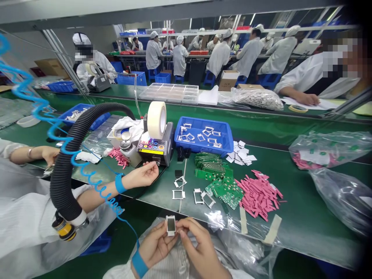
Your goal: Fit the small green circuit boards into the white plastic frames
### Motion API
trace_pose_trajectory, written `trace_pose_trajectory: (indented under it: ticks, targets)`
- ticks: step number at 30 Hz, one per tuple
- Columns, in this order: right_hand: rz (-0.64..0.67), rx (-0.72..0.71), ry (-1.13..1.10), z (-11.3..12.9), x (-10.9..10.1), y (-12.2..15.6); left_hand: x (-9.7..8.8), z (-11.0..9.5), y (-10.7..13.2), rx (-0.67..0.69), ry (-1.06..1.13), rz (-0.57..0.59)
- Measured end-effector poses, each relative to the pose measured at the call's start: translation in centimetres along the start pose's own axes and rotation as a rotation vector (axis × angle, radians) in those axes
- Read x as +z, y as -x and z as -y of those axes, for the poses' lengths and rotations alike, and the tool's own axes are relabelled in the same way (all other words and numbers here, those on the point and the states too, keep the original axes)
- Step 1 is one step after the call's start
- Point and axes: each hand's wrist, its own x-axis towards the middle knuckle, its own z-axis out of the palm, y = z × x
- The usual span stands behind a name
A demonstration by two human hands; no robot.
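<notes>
In front of my lap, my left hand [157, 242] holds a small white-framed display [171, 225] upright, its dark screen facing me. The fingers of my right hand [200, 242] are pinched together at the display's right edge; whether something tiny is between them is hidden. A blue wrist strap [140, 264] is around my left wrist. On the bench just beyond lie loose white frames [178, 194], green circuit boards [225, 190] and a heap of pink strips [260, 195].
A blue tray [229, 133] of white frames stands behind the boards, beside a tape dispenser [155, 149]. At left, a co-worker's hand [148, 174] reaches to the dispenser. A black hose [62, 174] and blue coiled cord [87, 170] hang there. Plastic bags [340, 193] lie right.
</notes>
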Motion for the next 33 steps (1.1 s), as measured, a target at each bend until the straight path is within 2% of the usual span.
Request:
trace_pose_trajectory:
  ticks: [7,14,16,19,22,27,33]
  targets:
    - [-0.084,0.09,-0.112,1.4,-0.6,-1.6,-0.2,-0.2,0.2,-0.003,0.018,-0.004]
    - [-0.059,0.401,-0.614,5.6,-1.5,-5.6,-0.3,-0.4,0.4,-0.008,0.03,-0.049]
    - [-0.059,0.425,-0.7,7.1,-1.6,-6.7,-0.3,-0.6,0.5,-0.005,0.032,-0.057]
    - [-0.107,0.405,-0.666,8.1,-1.4,-8.5,-0.4,-0.8,0.6,0.007,0.04,-0.075]
    - [-0.2,0.481,-0.666,7.3,-0.6,-10.8,-0.5,-1.0,0.8,0.023,0.057,-0.103]
    - [-0.282,0.645,-0.798,4.2,1.0,-14.6,-0.4,-1.9,1.2,0.1,0.106,-0.136]
    - [-0.361,0.7,-0.829,3.6,2.9,-16.3,0.4,-4.7,3.0,0.222,0.191,-0.084]
